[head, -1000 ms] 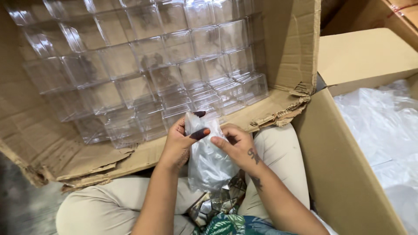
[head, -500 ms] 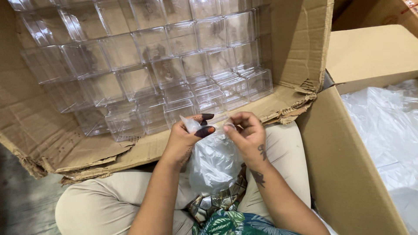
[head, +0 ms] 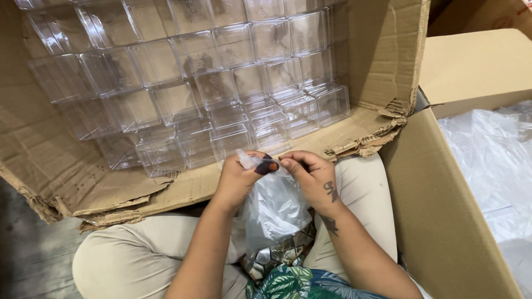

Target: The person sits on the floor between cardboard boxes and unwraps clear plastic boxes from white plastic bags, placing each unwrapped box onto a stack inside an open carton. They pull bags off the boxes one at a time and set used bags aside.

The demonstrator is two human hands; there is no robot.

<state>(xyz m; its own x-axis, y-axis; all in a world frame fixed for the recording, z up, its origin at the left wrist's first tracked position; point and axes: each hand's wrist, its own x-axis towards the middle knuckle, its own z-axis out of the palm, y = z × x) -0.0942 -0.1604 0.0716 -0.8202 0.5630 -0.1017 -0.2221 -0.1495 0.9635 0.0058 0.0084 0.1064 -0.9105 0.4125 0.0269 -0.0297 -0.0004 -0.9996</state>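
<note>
Both forearms reach forward over the lap, wrists nearly meeting. The left hand and right hand sit fingertip to fingertip, fingers curled, seemingly pinching.

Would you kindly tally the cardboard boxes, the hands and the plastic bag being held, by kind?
Cardboard boxes: 2, the large box of clear cases and the box at right
Hands: 2, left hand and right hand
Clear plastic bag held by both: 1
Total: 5
</note>
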